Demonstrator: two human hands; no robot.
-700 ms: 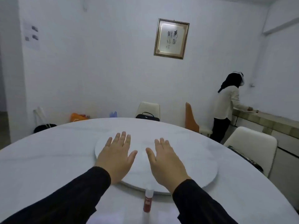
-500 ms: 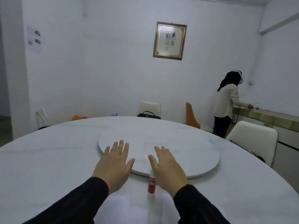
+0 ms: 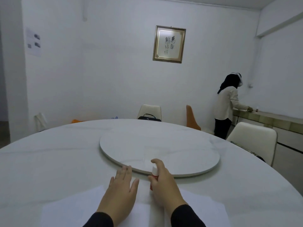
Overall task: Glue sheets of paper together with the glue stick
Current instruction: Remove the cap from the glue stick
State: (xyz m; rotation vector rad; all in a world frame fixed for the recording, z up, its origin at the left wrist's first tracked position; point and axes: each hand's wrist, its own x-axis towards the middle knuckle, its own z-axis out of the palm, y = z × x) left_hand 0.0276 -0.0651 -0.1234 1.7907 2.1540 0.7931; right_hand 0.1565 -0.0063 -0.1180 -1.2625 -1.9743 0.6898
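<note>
**Glue stick: pick-up in progress**

Right hand [image 3: 164, 182] curled around upright red glue stick [image 3: 154, 175], cap on, beside the turntable [image 3: 180, 154]. Left hand [image 3: 121, 192] spread flat over paper sheets [image 3: 73, 208] on desk [image 3: 49, 161]. Risk: loose sheets sliding when rubbed.

Glue stick [image 3: 154, 175] body mostly behind right hand [image 3: 164, 184], paper sheets [image 3: 70, 208] cut off at bottom edge
</note>
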